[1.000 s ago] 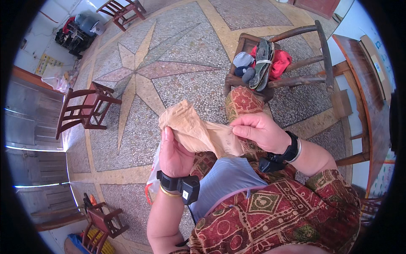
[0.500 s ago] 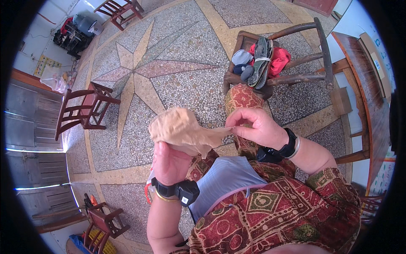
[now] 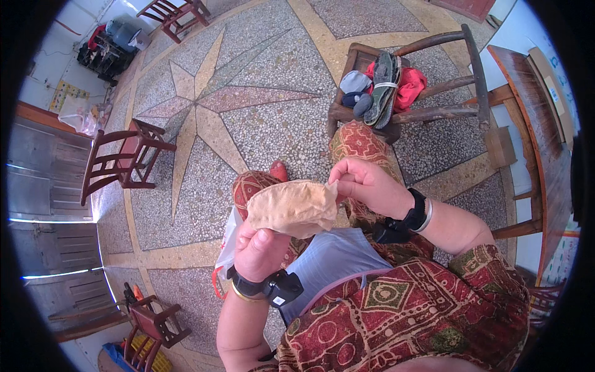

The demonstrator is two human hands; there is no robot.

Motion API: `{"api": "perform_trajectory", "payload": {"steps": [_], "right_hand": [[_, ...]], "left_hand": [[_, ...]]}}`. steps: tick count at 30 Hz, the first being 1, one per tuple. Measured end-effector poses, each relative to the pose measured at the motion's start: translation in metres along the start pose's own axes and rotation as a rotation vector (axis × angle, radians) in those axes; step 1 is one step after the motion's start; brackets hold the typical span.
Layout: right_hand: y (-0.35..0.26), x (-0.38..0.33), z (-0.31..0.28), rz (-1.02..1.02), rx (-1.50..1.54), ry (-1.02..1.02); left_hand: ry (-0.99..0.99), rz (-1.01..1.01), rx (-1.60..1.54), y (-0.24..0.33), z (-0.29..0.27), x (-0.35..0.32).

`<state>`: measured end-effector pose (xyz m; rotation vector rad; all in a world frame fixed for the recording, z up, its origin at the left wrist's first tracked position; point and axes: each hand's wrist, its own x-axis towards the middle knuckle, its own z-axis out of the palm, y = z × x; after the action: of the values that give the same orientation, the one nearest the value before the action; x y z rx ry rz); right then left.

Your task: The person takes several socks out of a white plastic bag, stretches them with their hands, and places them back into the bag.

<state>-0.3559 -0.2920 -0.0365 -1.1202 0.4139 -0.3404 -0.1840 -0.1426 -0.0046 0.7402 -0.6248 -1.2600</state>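
In front of my lap I hold a beige, thin, stretchy stocking (image 3: 291, 208), bunched into a rounded oblong bundle. My left hand (image 3: 261, 251) grips its lower left side, the thumb pressed against it and the other fingers mostly hidden behind. At the bundle's right end, my right hand (image 3: 365, 186) pinches a bit of the fabric between thumb and fingertips. A blue-grey cloth (image 3: 344, 251) lies across my lap below the stocking.
A dark wooden chair (image 3: 474, 80) ahead right bears a banded green bundle (image 3: 385, 90), red cloth (image 3: 410, 87) and rolled grey and navy pieces (image 3: 356, 84). A white bag (image 3: 229, 242) is beside my left leg. Wooden table (image 3: 539, 136) at right; red-brown chair (image 3: 127, 155) at left.
The stocking's stretched tail has shortened and the bundle has moved right and down, now more compact. My right hand is closer to the bundle; my left hand has shifted right with it.
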Motion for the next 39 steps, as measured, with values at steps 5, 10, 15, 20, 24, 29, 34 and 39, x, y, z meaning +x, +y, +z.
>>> {"api": "perform_trajectory", "payload": {"steps": [5,10,15,20,24,29,34,39], "right_hand": [[0.008,-0.004,0.002,-0.061,0.143,-0.144],[0.012,-0.002,0.01,-0.078,-0.073,-0.086],[0.012,0.001,0.009,-0.092,-0.133,-0.075],[0.006,-0.003,0.0,-0.04,-0.063,-0.047],[0.007,-0.001,-0.009,-0.008,-0.12,-0.012],[0.013,0.007,-0.011,-0.055,-0.402,0.009],[0.001,0.003,-0.007,-0.387,-0.597,0.048],[-0.016,-0.006,-0.004,-0.333,-0.595,-0.068]], "left_hand": [[0.008,-0.036,-0.018,0.0,0.004,0.006],[0.026,-0.044,-0.022,-0.002,0.006,0.01],[0.067,0.019,-0.029,-0.004,0.0,0.016],[0.146,0.033,-0.168,-0.001,-0.012,0.018],[0.165,0.013,-0.172,0.0,-0.014,0.018],[0.119,0.013,-0.095,-0.006,-0.011,0.017],[-0.137,0.092,0.421,-0.006,-0.003,0.01],[-0.315,0.129,0.719,-0.006,0.006,0.014]]}}
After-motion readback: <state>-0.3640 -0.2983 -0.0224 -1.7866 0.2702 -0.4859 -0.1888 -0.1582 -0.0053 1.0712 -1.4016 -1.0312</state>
